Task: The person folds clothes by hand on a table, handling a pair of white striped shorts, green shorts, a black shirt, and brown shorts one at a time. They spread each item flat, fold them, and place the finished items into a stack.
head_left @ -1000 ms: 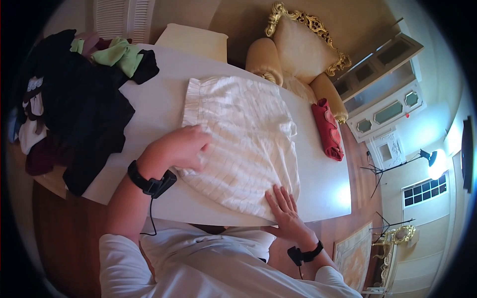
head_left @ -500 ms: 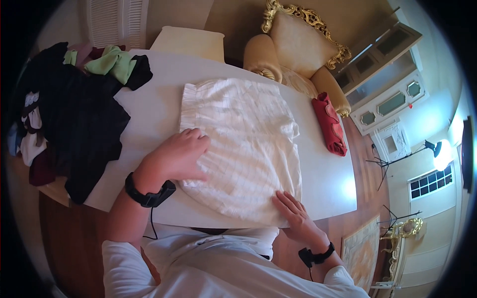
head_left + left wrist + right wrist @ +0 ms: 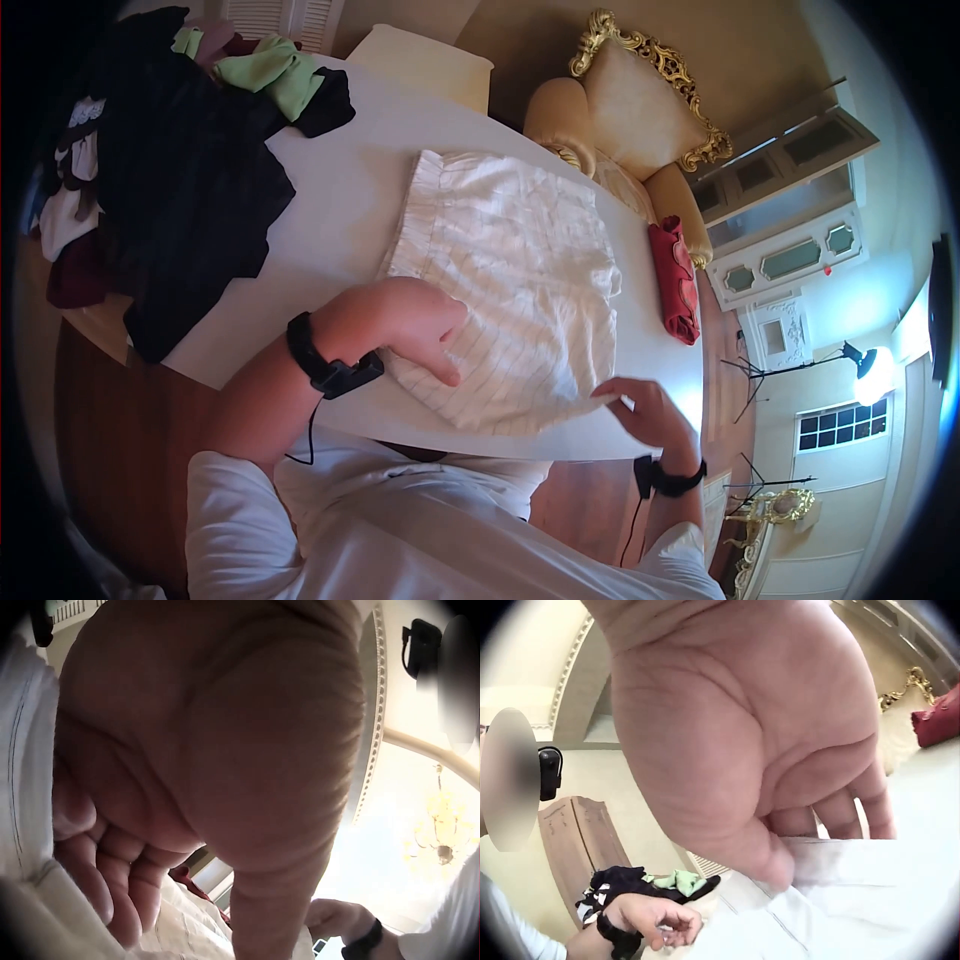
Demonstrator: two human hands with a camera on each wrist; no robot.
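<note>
Right hand [image 3: 650,412] has gone from flat on the white garment [image 3: 510,270] to pinching its near-right edge; that edge is now controlled, rest lies on the table [image 3: 320,180]. Left hand [image 3: 420,315] at left side, can't tell if gripping.

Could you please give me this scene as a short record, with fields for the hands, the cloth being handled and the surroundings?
Item: pale striped garment, spread on a white table
Left hand: over the garment's near left part, fingers loosely curled
Right hand: pinches the garment's near right edge
Table, left side: heap of dark clothes with a green cloth
Table, right side: red rolled item
Beyond the table: gold-trimmed armchair
</note>
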